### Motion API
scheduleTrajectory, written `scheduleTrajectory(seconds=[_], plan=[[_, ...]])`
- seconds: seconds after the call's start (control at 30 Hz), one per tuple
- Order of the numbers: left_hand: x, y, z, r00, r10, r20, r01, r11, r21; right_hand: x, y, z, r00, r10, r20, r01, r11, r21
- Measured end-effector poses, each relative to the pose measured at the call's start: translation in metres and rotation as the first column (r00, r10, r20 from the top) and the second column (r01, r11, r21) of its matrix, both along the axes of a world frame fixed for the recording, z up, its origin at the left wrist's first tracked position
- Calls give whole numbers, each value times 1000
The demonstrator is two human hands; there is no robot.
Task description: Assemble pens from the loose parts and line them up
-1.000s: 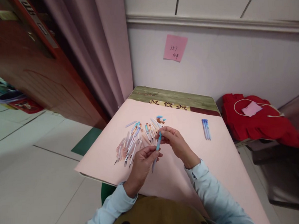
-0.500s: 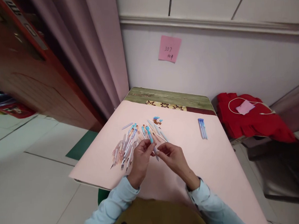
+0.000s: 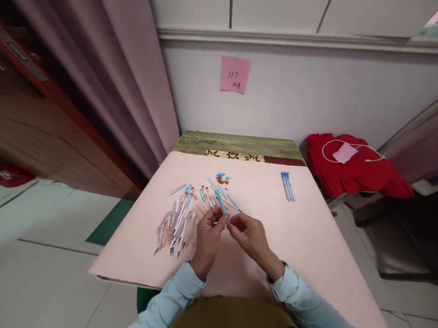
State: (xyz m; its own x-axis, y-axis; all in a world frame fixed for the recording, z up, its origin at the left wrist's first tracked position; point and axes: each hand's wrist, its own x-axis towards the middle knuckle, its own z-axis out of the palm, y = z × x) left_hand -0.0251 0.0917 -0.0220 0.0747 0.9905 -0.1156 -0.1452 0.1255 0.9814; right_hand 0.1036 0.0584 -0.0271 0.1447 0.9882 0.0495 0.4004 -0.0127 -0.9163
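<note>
A light-blue pen (image 3: 220, 201) is held over the table, its top end pointing away from me. My left hand (image 3: 209, 233) is closed around its middle. At the near end, my right hand (image 3: 250, 235) pinches the pen's lower part, and the fingers hide the tip. Just left of my hands lies a pile of pen parts (image 3: 174, 230), with white refills and pale barrels mixed together. Beyond the pen sit small blue and brown pen toppers (image 3: 222, 178). Off to the right, three blue pens (image 3: 287, 186) lie side by side.
The pen things lie on a pale pink table (image 3: 304, 257) with a green strip at its far edge. A wall with a pink note (image 3: 235, 75) stands behind. Red cloth (image 3: 355, 171) with a white cord lies to the right, and a wooden door (image 3: 56, 133) is at the left.
The view has swung slightly to the right. Both hands stay on the pen; its near tip showed below the fingers before and is now covered by my right hand's fingers.
</note>
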Motion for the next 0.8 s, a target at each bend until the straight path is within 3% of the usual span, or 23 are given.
scheduleTrajectory(seconds=[0.1, 0.2, 0.33, 0.43, 0.57, 0.8], plan=[[-5, -6, -6, 990, -63, -126, 64, 998, 7, 23, 2, -6, 996, -83, -25, 83, 996, 24], [-17, -18, -19, 942, -150, -299, 168, 985, 36, 71, 9, -12, 968, -251, 25, 251, 968, 15], [-33, -35, -42, 868, -151, -473, 240, 962, 134, 149, 24, -13, 795, -480, 371, 510, 860, 21], [-38, -40, -54, 842, -127, -524, 261, 946, 191, 192, 36, -13, 700, -489, 520, 577, 816, -9], [-39, -39, -56, 827, -132, -546, 282, 938, 200, 230, 51, -21, 606, -499, 619, 651, 759, -26], [-40, -38, -55, 824, -143, -548, 292, 936, 195, 263, 65, -39, 607, -416, 678, 656, 744, -131]])
